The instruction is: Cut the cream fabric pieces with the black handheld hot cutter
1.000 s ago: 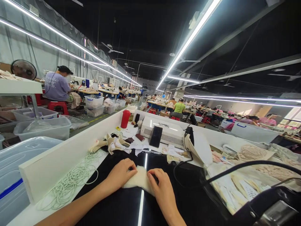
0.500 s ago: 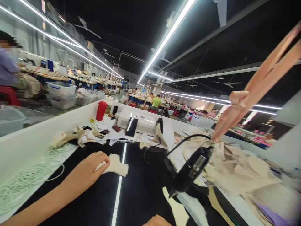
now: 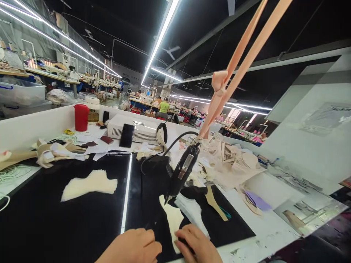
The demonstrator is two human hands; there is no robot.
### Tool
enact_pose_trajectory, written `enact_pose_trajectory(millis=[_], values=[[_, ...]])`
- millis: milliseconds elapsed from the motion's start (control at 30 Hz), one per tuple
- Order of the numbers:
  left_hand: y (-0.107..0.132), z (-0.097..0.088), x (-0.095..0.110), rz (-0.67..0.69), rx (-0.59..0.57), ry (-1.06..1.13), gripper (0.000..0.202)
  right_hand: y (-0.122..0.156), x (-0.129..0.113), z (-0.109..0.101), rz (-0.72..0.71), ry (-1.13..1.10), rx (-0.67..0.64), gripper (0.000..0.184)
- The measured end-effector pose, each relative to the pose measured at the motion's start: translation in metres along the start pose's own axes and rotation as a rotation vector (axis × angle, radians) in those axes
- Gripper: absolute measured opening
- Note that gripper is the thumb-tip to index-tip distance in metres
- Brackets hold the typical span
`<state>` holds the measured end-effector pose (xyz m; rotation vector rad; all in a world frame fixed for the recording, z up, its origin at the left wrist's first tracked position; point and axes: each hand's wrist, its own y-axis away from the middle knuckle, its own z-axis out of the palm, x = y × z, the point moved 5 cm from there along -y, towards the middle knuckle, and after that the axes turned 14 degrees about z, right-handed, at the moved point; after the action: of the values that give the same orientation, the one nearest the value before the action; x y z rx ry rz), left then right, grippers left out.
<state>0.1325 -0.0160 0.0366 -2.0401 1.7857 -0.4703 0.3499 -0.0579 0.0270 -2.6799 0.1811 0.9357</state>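
A cream cloth piece (image 3: 172,219) is pinched at its near end by the right hand (image 3: 199,245); the left hand (image 3: 133,246) is curled tight beside it.

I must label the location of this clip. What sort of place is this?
Probably a garment factory floor: long rows of work tables with seated workers under strip lights, cut cream fabric pieces on the black table, and a heap of beige cut pieces.

Garment factory floor.
Cut fabric pieces (image 3: 89,184) in front of the white machine (image 3: 142,133); behind it, rows of work tables (image 3: 144,103), seated workers (image 3: 163,107), strip lights (image 3: 160,36) above.
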Motion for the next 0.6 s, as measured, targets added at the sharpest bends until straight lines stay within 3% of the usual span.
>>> enact_pose_trajectory(millis=[100, 200, 467, 600], values=[[-0.013, 0.014, 0.004, 0.04, 0.029, -0.086, 0.013, 0.0, 0.003, 0.007, -0.036, 0.042, -0.055, 0.022], [-0.022, 0.016, 0.005, 0.032, 0.06, -0.16, 0.016, 0.0, 0.003, 0.006, -0.063, 0.034, -0.134, 0.025], [-0.032, 0.012, 0.008, 0.016, 0.059, -0.265, 0.054, -0.005, 0.001, 0.003, 0.087, -0.066, -0.191, 0.026], [-0.034, 0.013, 0.008, 0.021, 0.112, -0.304, 0.042, -0.007, -0.003, 0.001, 0.167, -0.136, -0.183, 0.024]])
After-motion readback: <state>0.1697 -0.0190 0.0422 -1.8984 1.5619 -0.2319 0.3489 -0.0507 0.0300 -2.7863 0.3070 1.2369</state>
